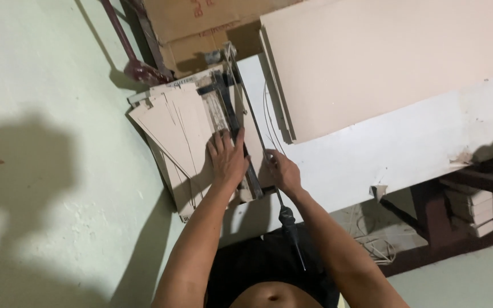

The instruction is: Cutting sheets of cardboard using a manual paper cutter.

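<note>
head view, looking straight down: a paper cutter (212, 137) sits at the corner of a white table (406, 148), with a stack of beige card sheets (172, 131) lying on its bed. the sheets' long axis runs away from the person, roughly in line with the cutter's blade arm (252, 114), which is a thin rod slanting from the far hinge back to a dark handle (288, 219) hanging near the belly. the left hand (227, 159) is flat, fingers spread, pressing down on the sheets right beside the cutting edge, so its grip is released, just pinning. the right hand (283, 171) is on the other side of the blade arm, touching it partway up, well short of the handle; can't tell if its grip is clenched around the rod. a bigger beige board (383, 63) lies on the table to the right, well apart, and brown cardboard (201, 23) stands behind the cutter. nothing's between the hands and the blade.
</note>
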